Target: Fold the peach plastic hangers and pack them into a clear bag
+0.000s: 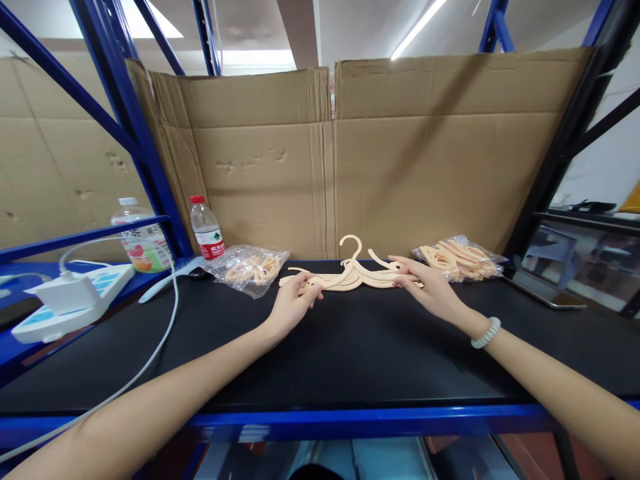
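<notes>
A stack of cream plastic hangers lies on the black shelf top near the cardboard back wall. My left hand is closed on the left ends of the hangers. My right hand pinches their right ends, a pale bead bracelet on its wrist. One hook sticks up from the middle of the stack.
Clear bags of the same hangers lie left and right. A red-capped water bottle, another drink bottle, a white power strip with cable, and a tablet sit at the sides. Blue rack posts frame the shelf.
</notes>
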`<action>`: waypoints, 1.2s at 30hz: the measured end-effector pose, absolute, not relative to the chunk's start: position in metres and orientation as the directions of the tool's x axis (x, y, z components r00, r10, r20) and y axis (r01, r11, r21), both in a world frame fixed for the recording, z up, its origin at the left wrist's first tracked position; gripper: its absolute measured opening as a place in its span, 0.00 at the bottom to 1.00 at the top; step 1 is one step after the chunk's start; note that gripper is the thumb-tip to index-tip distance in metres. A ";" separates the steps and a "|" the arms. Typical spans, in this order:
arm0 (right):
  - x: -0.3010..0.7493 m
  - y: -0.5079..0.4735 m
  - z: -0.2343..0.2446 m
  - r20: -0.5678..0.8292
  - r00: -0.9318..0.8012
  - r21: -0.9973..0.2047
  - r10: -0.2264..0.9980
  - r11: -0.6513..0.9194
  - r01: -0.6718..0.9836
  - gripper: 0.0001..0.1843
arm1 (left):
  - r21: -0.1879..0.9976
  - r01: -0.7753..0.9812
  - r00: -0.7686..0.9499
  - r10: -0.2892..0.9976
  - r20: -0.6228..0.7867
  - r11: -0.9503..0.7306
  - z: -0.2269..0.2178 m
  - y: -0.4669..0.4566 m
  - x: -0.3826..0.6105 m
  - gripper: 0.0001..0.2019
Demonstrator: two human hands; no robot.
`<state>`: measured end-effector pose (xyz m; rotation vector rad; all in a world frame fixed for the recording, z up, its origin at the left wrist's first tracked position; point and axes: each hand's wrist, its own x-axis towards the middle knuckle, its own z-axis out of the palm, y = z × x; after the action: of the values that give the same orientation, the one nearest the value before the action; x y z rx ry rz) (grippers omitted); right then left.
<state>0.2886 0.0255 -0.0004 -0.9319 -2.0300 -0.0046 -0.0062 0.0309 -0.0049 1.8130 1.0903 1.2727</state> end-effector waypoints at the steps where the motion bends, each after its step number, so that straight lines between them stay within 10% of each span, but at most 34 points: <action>1: 0.288 0.025 0.000 0.721 -0.332 -0.323 0.608 0.718 0.616 0.11 | 0.863 0.261 0.177 0.900 0.398 -0.433 -0.005 0.031 -0.007 0.14; 23: 0.288 0.033 -0.001 0.433 -0.105 -0.887 0.895 0.444 0.125 0.22 | 0.953 0.034 0.105 0.950 0.295 -0.300 -0.003 0.030 -0.006 0.15; 30: 0.283 0.035 -0.001 0.344 -0.003 -0.889 0.939 0.325 -0.324 0.18 | 0.951 -0.248 0.177 0.956 0.232 -0.185 0.000 0.028 -0.003 0.13; 36: 0.267 0.024 -0.004 0.367 -0.138 -0.918 0.920 0.334 -0.213 0.13 | 0.969 -0.220 0.315 0.933 0.176 -0.108 -0.004 0.019 0.010 0.14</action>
<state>0.2669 0.0241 -0.0037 -0.7185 -1.3439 1.1411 0.0101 0.0191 -0.0043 1.3042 0.7419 1.1441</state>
